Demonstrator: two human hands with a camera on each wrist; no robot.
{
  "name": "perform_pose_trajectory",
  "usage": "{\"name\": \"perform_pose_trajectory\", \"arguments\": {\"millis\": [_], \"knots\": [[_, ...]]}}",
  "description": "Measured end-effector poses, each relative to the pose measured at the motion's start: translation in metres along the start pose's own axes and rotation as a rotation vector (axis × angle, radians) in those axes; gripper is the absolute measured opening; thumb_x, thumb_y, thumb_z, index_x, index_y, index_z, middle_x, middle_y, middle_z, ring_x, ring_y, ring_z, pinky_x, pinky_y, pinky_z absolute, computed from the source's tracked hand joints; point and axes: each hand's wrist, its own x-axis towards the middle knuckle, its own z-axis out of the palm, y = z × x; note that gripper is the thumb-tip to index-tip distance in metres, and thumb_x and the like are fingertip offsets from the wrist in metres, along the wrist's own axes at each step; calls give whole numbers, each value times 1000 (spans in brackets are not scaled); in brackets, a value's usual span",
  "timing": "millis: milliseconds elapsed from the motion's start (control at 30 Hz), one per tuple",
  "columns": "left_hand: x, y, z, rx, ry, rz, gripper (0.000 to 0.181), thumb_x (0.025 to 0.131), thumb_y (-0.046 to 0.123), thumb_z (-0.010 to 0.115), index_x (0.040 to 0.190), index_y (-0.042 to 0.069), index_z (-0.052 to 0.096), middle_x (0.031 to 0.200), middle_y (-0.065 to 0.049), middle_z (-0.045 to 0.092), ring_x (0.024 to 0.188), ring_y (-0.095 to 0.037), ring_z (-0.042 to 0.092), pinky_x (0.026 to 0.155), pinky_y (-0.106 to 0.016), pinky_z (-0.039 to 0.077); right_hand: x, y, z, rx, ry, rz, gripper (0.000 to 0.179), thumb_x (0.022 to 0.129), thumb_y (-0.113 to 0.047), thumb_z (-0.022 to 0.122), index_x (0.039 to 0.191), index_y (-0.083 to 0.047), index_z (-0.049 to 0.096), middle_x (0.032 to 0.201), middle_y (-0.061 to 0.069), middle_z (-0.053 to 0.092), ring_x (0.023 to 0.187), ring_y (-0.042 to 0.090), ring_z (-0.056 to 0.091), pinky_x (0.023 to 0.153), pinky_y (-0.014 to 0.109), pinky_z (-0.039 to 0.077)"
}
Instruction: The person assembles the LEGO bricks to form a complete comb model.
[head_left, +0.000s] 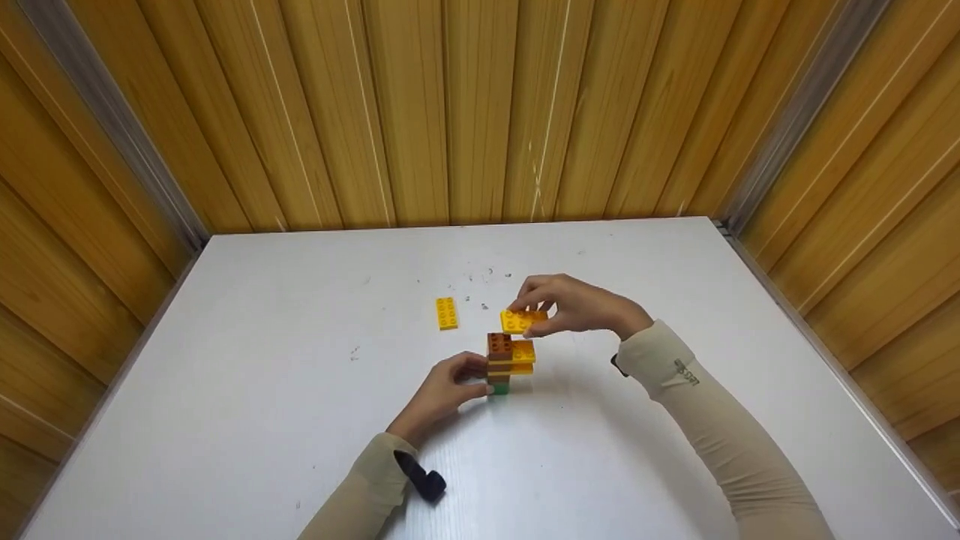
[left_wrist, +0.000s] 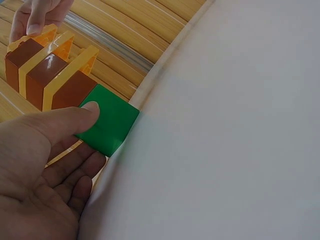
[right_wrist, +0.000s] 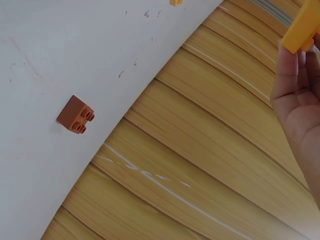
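Note:
A tower of toy building bricks (head_left: 499, 346) stands on the table, with a green brick (left_wrist: 111, 120) at its base and brown bricks and thin yellow bricks alternating above. The yellow layers (head_left: 523, 351) stick out to the right. My left hand (head_left: 448, 391) grips the tower low down, its thumb on the green brick and its fingers round the far side. Just above the tower's brown top, my right hand (head_left: 576, 304) pinches a flat yellow brick (head_left: 513, 322) between thumb and fingers. The right wrist view shows only an end of this yellow brick (right_wrist: 301, 27).
Another flat yellow brick (head_left: 447, 313) lies on the white table (head_left: 300, 330), left of and behind the tower. A loose brown brick (right_wrist: 75, 115) shows on the table in the right wrist view. Wood-patterned walls (head_left: 480, 112) border the table's back and sides.

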Motion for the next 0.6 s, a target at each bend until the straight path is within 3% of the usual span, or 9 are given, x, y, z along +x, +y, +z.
{"name": "perform_pose_trajectory", "arguments": {"millis": [600], "knots": [[-1, 2, 1, -24, -5, 7, 35, 85, 15, 72, 118, 11, 61, 117, -6, 65, 109, -21, 61, 100, -39, 47, 7, -15, 12, -31, -61, -8, 37, 85, -18, 73, 121, -11, 67, 105, 3, 62, 96, 17, 60, 86, 33, 54]]}}
